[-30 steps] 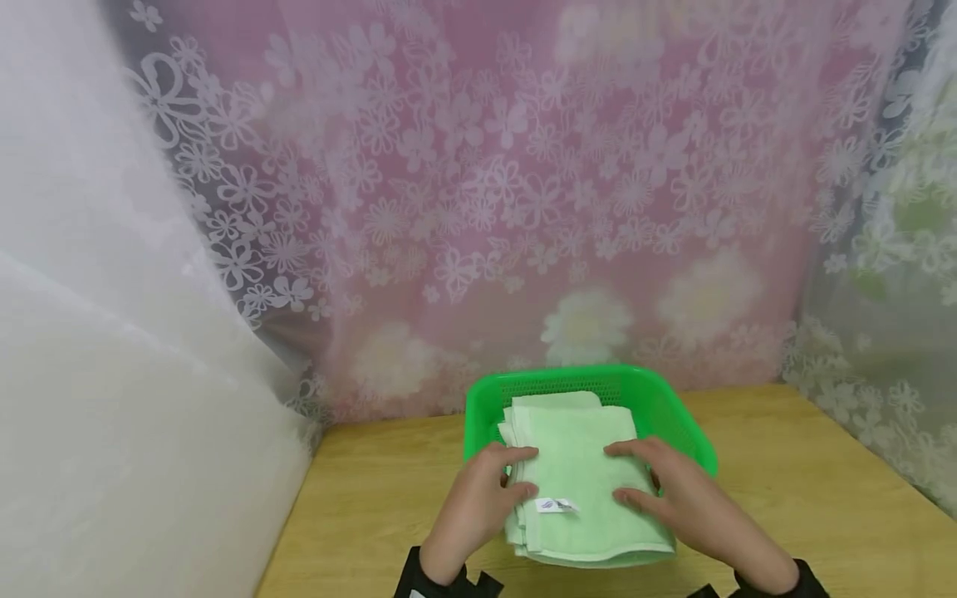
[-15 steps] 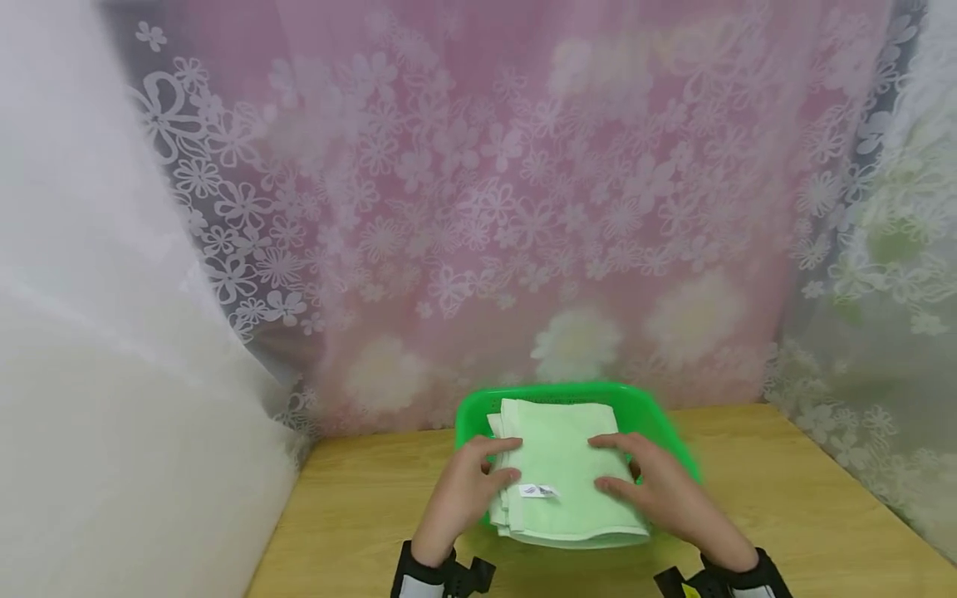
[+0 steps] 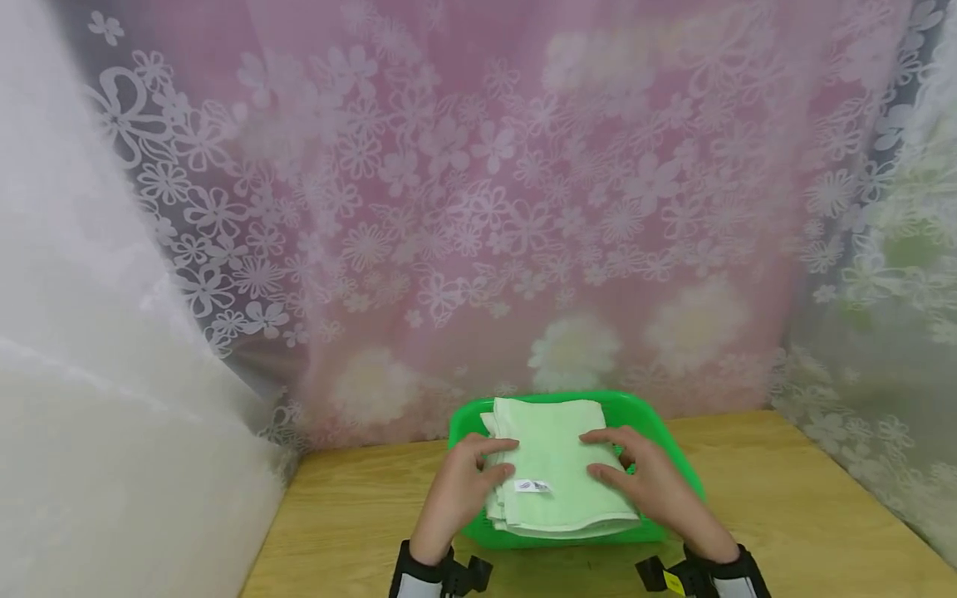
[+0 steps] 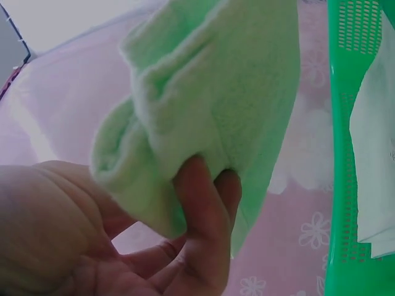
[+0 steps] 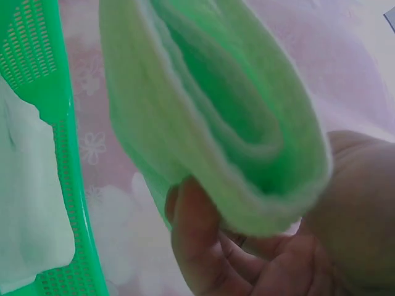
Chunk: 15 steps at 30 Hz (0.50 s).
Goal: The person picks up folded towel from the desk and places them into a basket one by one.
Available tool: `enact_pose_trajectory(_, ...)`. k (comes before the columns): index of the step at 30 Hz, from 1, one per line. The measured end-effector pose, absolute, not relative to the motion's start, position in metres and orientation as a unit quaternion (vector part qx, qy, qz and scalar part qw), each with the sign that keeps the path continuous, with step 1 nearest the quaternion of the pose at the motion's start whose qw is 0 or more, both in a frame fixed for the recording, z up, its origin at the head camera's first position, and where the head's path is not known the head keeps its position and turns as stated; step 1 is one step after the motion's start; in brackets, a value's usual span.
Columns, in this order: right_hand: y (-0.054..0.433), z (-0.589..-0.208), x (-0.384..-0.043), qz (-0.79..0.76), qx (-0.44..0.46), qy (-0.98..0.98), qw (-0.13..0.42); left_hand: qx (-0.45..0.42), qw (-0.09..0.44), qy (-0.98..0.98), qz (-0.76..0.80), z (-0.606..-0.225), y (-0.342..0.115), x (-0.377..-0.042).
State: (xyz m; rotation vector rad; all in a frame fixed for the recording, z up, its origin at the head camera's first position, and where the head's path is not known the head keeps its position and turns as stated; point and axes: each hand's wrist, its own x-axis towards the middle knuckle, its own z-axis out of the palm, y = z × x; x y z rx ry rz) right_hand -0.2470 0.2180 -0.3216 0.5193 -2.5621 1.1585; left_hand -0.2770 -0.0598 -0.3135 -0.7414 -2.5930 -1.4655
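Observation:
A folded pale green towel [image 3: 561, 457] with a small white label [image 3: 532, 486] is held over the green basket [image 3: 682, 465]. At its left edge my left hand [image 3: 463, 482] grips it, thumb and fingers around the side. My right hand [image 3: 652, 473] holds the opposite edge the same way. In the left wrist view, fingers [image 4: 207, 203] press into the towel's layered folds [image 4: 185, 80]. The right wrist view shows the open end of a looped fold [image 5: 222, 123] above the right hand [image 5: 203, 234]. Another folded cloth [image 4: 373, 179] lies inside the basket, hidden in the head view.
The basket stands on a wooden table [image 3: 359, 515] near its back edge. A pink flowered curtain [image 3: 449, 166] hangs behind, with a white sheet [image 3: 112, 415] on the left and a pale flowered curtain [image 3: 882, 365] on the right.
The towel, held in both hands, has moved farther over the basket. It now covers the folded cloth seen there earlier, and the basket's front rim shows below it.

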Motion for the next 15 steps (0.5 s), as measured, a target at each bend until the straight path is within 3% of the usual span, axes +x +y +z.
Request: enact_pose_trajectory(15,0.217,-0.324,-0.285,0.390,0.170,-0.892,0.151,-0.229,0.043,-0.859,-0.457,-0.321,-0.057,-0.312)
